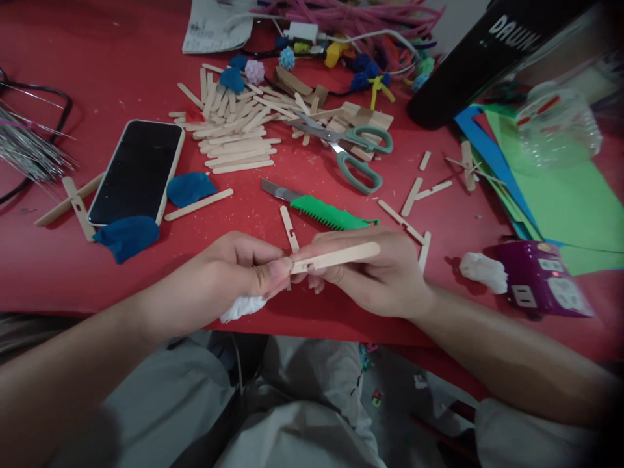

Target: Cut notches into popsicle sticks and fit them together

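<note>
A wooden craft stick [348,255] with a small notch cut near its left end is held over the table's front edge. My left hand [238,270] pinches that notched end between thumb and fingers. My right hand [385,273] is closed around the stick's underside, its fingertips close to the notch and partly hidden. Just beyond the hands lies another notched craft stick [287,227]. A green utility knife [331,213] rests behind it with its blade out, pointing left. A crumpled white tissue [244,307] shows beneath my left hand.
Scissors [363,140] lie beside a pile of craft sticks [238,140]. A phone [139,169] and blue scraps [127,237] are at left. Cut stick pieces [402,221], a purple packet [541,279] and coloured paper [575,195] are at right, below a black bottle [487,58].
</note>
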`<state>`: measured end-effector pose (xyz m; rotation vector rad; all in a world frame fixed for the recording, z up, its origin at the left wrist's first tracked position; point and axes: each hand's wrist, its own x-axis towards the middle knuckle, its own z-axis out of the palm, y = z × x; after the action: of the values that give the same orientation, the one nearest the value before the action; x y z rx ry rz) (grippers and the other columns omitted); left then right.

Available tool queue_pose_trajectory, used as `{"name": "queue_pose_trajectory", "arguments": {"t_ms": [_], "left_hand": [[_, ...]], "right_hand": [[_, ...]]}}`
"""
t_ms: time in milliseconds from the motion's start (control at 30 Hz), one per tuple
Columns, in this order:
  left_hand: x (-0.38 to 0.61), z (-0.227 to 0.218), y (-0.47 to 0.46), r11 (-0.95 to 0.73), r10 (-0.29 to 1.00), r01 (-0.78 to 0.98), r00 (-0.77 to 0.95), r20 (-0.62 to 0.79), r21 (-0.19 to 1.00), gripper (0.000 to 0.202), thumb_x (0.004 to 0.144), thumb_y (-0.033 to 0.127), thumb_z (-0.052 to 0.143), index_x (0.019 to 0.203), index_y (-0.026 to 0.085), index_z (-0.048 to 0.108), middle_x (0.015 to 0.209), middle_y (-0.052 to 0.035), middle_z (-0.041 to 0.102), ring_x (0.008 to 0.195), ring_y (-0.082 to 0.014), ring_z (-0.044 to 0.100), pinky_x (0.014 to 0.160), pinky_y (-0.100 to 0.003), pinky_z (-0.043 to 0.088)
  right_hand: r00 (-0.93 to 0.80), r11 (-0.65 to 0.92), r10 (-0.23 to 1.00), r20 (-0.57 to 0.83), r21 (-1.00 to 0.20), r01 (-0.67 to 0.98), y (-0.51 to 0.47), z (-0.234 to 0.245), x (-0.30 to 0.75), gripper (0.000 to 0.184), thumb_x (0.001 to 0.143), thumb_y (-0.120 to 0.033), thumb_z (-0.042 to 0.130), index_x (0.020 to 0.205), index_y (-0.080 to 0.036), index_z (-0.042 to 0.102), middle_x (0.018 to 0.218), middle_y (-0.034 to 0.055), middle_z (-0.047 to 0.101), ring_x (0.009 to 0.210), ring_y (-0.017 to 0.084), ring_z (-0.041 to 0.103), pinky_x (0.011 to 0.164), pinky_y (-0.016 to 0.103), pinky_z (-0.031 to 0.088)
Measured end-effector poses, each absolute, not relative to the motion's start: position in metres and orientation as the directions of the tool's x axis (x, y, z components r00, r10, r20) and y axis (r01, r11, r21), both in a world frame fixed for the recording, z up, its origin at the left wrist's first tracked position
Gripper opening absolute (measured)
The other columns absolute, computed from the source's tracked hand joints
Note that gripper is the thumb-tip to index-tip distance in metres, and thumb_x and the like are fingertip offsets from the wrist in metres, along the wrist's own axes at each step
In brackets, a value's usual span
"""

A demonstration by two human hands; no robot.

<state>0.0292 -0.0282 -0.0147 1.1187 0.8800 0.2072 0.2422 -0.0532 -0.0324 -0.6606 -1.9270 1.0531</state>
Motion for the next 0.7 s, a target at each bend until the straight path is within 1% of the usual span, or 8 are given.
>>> {"name": "queue_pose_trajectory", "arguments": {"t_ms": [100, 233, 333, 467, 567, 700], "left_hand": [[0.029, -0.012, -0.029, 0.403, 0.578, 0.286, 0.657, -0.484, 0.869, 0.029, 0.081, 0.039, 0.06, 0.063, 0.017, 0.056, 0.051, 0.0056, 0.034, 0.046, -0.005, 0.026, 0.042, -0.019, 0.019], [0.031, -0.008, -0.029, 0.368, 0.568, 0.307, 0.673, -0.474, 0.878, 0.031, 0.079, 0.036, 0.061, 0.057, 0.017, 0.049, 0.047, 0.007, 0.033, 0.042, -0.0033, 0.025, 0.038, -0.017, 0.016], [0.031, -0.008, -0.029, 0.372, 0.559, 0.316, 0.674, -0.482, 0.873, 0.029, 0.079, 0.033, 0.061, 0.058, 0.016, 0.05, 0.047, 0.0077, 0.031, 0.042, -0.0029, 0.023, 0.038, -0.017, 0.015], [0.029, -0.013, -0.029, 0.427, 0.533, 0.299, 0.679, -0.505, 0.853, 0.03, 0.08, 0.038, 0.061, 0.063, 0.015, 0.054, 0.051, 0.0069, 0.03, 0.046, -0.0036, 0.023, 0.04, -0.017, 0.015], [0.027, -0.016, -0.029, 0.456, 0.522, 0.29, 0.678, -0.517, 0.841, 0.03, 0.081, 0.041, 0.061, 0.069, 0.015, 0.059, 0.055, 0.0053, 0.033, 0.05, -0.0048, 0.026, 0.045, -0.018, 0.019], [0.027, -0.019, -0.028, 0.45, 0.536, 0.273, 0.679, -0.502, 0.85, 0.032, 0.081, 0.041, 0.062, 0.064, 0.015, 0.055, 0.058, 0.0039, 0.036, 0.054, -0.0054, 0.029, 0.048, -0.019, 0.021]], "right_hand": [[-0.524, 0.517, 0.74, 0.421, -0.855, 0.043, -0.054, -0.034, 0.242, 0.031, 0.091, -0.002, 0.055, 0.105, -0.023, 0.074, 0.083, 0.001, 0.073, 0.07, 0.008, 0.067, 0.064, 0.019, 0.057], [-0.512, 0.513, 0.748, 0.423, -0.857, 0.041, -0.054, -0.037, 0.241, 0.03, 0.089, -0.001, 0.057, 0.106, -0.02, 0.074, 0.084, 0.0023, 0.073, 0.073, 0.008, 0.068, 0.067, 0.018, 0.057], [-0.525, 0.501, 0.75, 0.402, -0.864, 0.055, -0.054, -0.036, 0.242, 0.031, 0.089, 0.0, 0.056, 0.106, -0.02, 0.073, 0.084, 0.0024, 0.072, 0.072, 0.008, 0.068, 0.066, 0.018, 0.057], [-0.555, 0.51, 0.735, 0.39, -0.857, 0.074, -0.055, -0.033, 0.242, 0.032, 0.09, 0.0, 0.053, 0.107, -0.019, 0.072, 0.085, 0.0031, 0.073, 0.074, 0.008, 0.068, 0.066, 0.018, 0.057], [-0.542, 0.542, 0.736, 0.407, -0.833, 0.11, -0.055, -0.032, 0.242, 0.034, 0.091, 0.0, 0.05, 0.108, -0.02, 0.071, 0.086, 0.0021, 0.073, 0.072, 0.007, 0.068, 0.067, 0.017, 0.057], [-0.55, 0.571, 0.725, 0.415, -0.809, 0.143, -0.056, -0.032, 0.242, 0.034, 0.093, -0.002, 0.048, 0.109, -0.022, 0.07, 0.086, 0.0012, 0.072, 0.072, 0.007, 0.068, 0.066, 0.018, 0.057]]}}
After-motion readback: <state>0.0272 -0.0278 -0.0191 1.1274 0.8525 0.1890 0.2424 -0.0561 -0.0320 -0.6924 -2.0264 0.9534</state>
